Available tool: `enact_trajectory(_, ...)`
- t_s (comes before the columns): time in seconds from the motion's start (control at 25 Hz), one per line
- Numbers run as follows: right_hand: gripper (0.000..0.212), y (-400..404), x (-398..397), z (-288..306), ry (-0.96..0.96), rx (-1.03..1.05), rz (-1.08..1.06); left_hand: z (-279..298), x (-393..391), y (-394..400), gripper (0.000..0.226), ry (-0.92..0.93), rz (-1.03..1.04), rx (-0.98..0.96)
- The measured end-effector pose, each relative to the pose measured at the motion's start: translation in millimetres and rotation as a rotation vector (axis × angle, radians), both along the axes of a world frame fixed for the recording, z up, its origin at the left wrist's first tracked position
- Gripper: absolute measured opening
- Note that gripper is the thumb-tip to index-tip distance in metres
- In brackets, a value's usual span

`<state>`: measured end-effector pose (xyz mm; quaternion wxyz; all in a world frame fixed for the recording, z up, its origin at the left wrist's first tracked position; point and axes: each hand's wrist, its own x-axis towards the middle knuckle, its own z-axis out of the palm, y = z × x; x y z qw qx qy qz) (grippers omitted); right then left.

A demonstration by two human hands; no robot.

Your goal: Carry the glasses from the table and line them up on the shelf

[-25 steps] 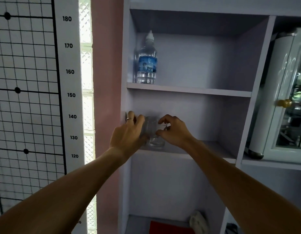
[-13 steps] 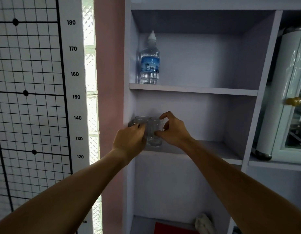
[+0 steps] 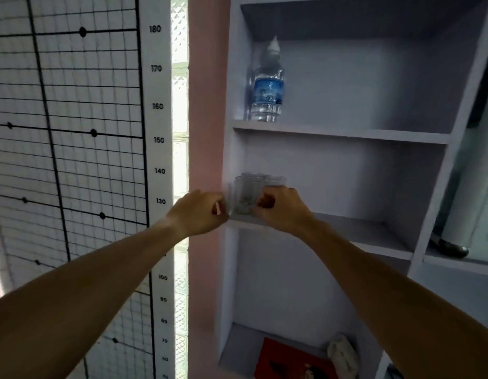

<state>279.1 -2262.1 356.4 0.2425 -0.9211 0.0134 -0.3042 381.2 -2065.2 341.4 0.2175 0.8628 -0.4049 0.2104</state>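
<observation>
Two clear glasses stand close together at the left end of the middle shelf. The left glass shows between my hands. Only the rim of the right glass shows above my right hand. My left hand is at the shelf's left front edge with its fingers curled and nothing in them, just short of the left glass. My right hand has its fingers curled in front of the lower part of the right glass. Blur hides whether it grips the glass.
A water bottle stands at the left of the upper shelf. The bottom compartment holds a red item and a white cloth. A height chart covers the wall on the left. A white cabinet stands on the right.
Both hands have dropped from the glasses' rims to their lower halves and curled. The left hand has pulled back to the shelf edge. The view has shifted left.
</observation>
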Motion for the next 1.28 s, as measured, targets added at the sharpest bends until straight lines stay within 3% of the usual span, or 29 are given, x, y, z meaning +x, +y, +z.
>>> enact_trajectory(0.28,0.013,114.8,42.1,-16.8,0.173,-0.074,0.360,-9.5,-18.4,152.2,0.016,0.185,0.379,0.002)
enact_trajectory(0.52,0.011,320.5,36.0,-11.3,0.214,-0.106,0.787,-7.1,-107.8,360.2,0.013,0.242,0.806,-0.052)
enact_trajectory(0.88,0.007,623.2,-85.9,-18.4,0.213,-0.172,1.219,-20.9,-332.1,612.9,0.013,0.234,1.286,-0.042)
enact_trajectory(1.28,0.011,886.4,-241.6,-37.1,0.260,-0.228,1.474,-42.8,-541.2,813.9,0.011,0.306,1.525,-0.148)
